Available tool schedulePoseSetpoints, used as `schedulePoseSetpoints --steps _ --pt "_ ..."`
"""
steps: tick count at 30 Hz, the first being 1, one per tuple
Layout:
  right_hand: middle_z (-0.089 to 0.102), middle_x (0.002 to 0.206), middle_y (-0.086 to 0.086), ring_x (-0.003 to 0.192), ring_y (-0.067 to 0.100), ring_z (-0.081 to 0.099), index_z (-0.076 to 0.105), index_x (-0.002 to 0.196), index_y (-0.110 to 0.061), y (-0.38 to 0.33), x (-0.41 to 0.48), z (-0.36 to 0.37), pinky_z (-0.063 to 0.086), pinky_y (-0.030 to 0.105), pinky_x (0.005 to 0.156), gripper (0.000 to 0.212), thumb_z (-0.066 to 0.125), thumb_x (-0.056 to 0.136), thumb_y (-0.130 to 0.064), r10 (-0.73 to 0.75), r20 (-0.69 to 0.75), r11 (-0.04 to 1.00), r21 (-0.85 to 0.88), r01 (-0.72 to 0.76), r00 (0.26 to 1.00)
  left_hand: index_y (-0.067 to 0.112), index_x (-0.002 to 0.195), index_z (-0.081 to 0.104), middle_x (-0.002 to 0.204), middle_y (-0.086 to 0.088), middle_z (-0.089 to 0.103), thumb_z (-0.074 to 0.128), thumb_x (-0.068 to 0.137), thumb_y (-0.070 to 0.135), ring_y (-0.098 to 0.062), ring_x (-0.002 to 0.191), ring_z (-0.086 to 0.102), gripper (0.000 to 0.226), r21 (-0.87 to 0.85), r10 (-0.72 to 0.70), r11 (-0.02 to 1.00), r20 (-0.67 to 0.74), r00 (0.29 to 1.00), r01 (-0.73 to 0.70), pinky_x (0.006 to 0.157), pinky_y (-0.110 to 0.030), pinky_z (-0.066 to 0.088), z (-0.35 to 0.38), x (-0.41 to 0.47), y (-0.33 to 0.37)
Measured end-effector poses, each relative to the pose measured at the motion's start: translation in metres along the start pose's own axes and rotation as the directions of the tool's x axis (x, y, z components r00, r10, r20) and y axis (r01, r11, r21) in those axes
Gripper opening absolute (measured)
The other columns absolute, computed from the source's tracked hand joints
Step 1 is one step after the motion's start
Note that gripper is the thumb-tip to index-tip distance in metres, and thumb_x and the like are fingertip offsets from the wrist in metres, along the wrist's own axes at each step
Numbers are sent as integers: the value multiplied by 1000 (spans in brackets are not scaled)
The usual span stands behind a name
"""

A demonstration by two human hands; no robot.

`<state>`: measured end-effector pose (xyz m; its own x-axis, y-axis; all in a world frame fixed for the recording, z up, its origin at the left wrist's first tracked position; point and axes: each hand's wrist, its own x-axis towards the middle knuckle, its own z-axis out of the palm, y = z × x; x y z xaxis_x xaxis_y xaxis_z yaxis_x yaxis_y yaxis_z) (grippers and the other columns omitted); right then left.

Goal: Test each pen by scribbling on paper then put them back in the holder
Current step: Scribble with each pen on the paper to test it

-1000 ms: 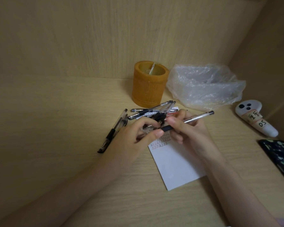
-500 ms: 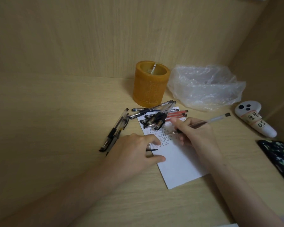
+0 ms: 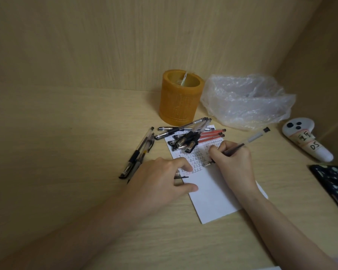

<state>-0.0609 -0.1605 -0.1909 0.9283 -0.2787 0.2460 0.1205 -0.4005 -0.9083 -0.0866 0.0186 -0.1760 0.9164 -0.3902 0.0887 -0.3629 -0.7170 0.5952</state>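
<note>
Two hands work: right hand (image 3: pixel 232 160) grips a pen (image 3: pixel 248 142) on paper (image 3: pixel 213 191); left hand (image 3: pixel 160 180), seemingly pinching its cap (image 3: pixel 180 177), could let paper slip.

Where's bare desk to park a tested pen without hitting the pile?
Free: the wide desk stretch left of the two loose pens, and the near strip below the paper. Crowded: the pen pile between the holder and both hands; the plastic bag and controller fill the right.
</note>
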Motion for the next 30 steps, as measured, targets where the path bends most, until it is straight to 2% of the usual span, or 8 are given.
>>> schedulePoseSetpoints --steps 4,9,14,18,21,24,27,30 --pt "37 43 -5 46 5 31 44 47 -6 2 0 0 27 18 47 35 62 77 -1 -17 6 1000 7 17 1000 40 107 57 54 15 40 64 72 61 3 56 44 41 11 -6 1000 4 1000 6 54 -12 32 0 0 0" --pt "41 50 10 50 10 35 46 52 7 2 -1 1 29 22 49 31 62 78 -2 -37 12 999 3 37 999 40 106 57 51 13 36 64 72 60 4 49 39 39 15 -6 1000 -1 1000 6 48 -11 25 -1 0 1" --pt "44 49 8 49 8 37 49 52 5 2 -1 2 30 21 49 32 63 79 -4 -44 20 999 -14 44 999 40 108 57 52 15 37 63 73 59 7 52 40 40 17 -3 1000 12 1000 3 51 -10 29 -1 0 1" --pt "40 48 6 48 8 33 46 53 7 1 -2 2 28 20 48 31 62 78 -2 -57 4 998 -35 57 998 40 107 57 50 13 36 64 73 59 7 48 41 39 15 -5 1000 17 1000 5 48 -9 26 -2 0 2" --pt "37 41 -8 44 4 31 44 49 3 1 -1 1 27 17 45 33 61 77 0 -55 -2 998 -43 55 998 41 107 56 57 16 43 63 73 60 5 63 52 39 20 -7 1000 18 1000 7 52 -8 32 -3 -1 3" --pt "36 40 -9 44 5 31 44 47 -6 2 -1 1 26 17 46 36 61 77 0 -46 -1 999 -16 46 999 41 108 56 71 13 57 63 73 61 0 75 57 41 15 -6 1000 17 1000 5 63 -17 43 -2 -1 2" --pt "38 45 -2 47 6 32 44 48 -1 4 0 0 27 20 47 34 62 77 0 -43 1 999 11 43 999 41 109 56 79 12 63 63 72 61 0 80 59 43 20 -1 1000 7 1000 0 67 -19 45 -2 -1 1" --pt "40 46 1 47 6 33 45 49 2 3 0 1 28 19 47 33 62 77 -1 -56 13 998 3 56 998 41 106 56 62 14 50 63 73 60 3 63 52 39 19 -3 1000 9 1000 3 55 -13 36 -1 -1 1"
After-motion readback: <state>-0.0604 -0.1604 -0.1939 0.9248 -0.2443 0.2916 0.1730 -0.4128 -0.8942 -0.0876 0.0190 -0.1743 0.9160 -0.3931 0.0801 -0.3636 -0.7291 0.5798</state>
